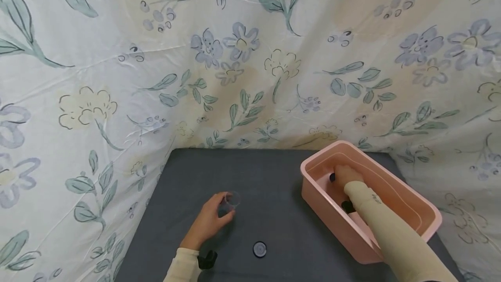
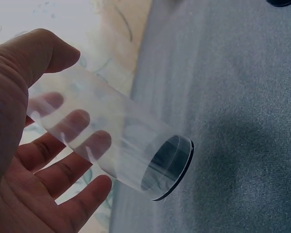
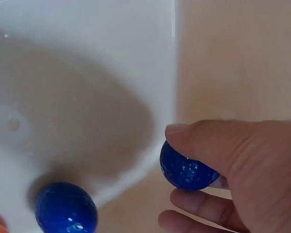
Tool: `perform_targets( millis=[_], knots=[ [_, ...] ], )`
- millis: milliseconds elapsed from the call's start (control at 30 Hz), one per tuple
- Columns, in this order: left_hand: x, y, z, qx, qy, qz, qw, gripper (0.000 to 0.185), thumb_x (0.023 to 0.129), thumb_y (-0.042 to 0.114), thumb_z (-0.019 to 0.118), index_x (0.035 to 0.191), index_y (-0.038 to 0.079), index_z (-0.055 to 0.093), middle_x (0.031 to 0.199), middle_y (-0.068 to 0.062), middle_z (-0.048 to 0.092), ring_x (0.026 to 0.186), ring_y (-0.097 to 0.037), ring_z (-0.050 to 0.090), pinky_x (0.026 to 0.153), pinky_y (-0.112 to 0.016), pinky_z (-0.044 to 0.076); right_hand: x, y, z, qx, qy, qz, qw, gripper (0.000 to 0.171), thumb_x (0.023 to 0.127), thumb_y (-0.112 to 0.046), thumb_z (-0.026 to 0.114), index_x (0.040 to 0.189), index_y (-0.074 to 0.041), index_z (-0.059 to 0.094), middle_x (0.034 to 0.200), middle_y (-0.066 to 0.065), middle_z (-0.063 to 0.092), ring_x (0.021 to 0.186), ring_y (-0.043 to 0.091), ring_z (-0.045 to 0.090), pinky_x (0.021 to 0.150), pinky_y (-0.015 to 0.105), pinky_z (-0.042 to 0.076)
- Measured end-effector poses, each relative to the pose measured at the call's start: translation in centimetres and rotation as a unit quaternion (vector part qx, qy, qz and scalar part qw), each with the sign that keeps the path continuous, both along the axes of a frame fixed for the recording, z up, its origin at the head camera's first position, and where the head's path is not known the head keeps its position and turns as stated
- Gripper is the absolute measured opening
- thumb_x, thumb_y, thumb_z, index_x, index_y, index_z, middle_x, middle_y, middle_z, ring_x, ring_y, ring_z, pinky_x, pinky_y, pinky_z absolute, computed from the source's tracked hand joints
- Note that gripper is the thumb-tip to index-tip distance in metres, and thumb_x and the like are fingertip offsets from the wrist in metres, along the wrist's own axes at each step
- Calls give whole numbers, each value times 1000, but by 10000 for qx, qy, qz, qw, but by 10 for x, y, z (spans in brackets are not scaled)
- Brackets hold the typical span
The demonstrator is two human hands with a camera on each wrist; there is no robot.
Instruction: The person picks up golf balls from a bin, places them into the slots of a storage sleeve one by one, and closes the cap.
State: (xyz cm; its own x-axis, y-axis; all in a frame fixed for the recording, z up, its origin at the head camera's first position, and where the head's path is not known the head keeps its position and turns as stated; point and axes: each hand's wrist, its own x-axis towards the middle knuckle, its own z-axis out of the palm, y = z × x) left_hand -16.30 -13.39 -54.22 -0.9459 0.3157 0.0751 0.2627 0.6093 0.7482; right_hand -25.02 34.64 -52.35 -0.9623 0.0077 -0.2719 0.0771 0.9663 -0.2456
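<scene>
No legible text, labels, brands or numbers in any view, small dark mark on right sleeve (image 1: 376, 198) unreadable

Both arms wear long, close-fitting cream sleeves, the right sleeve (image 1: 395, 234) bearing a small dark mark near the wrist, unreadable here, the left sleeve (image 1: 181, 267) carrying a black strapped-on device (image 1: 207, 259), probably the camera mount.
</scene>
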Motion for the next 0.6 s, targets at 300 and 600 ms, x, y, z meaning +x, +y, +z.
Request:
perform_targets(
  millis=[300,600],
  knots=[
    [-2,-5,1,-36,-139,-40,9999,46,95,21,77,137,15,61,125,-5,65,117,-27,64,95,-50,55,8,-5,19,10,408,90,9991,19,88,-17,77,95,-5,63,75,9,61,66,24,58,61,39,47],
    [-4,-7,-4,-71,-196,-226,9995,44,96,24,77,136,16,61,126,-10,65,118,-32,63,93,-51,55,29,-24,57,170,682,232,9973,28,88,-21,80,100,-5,60,75,7,56,65,22,55,59,36,43]
  ],
)
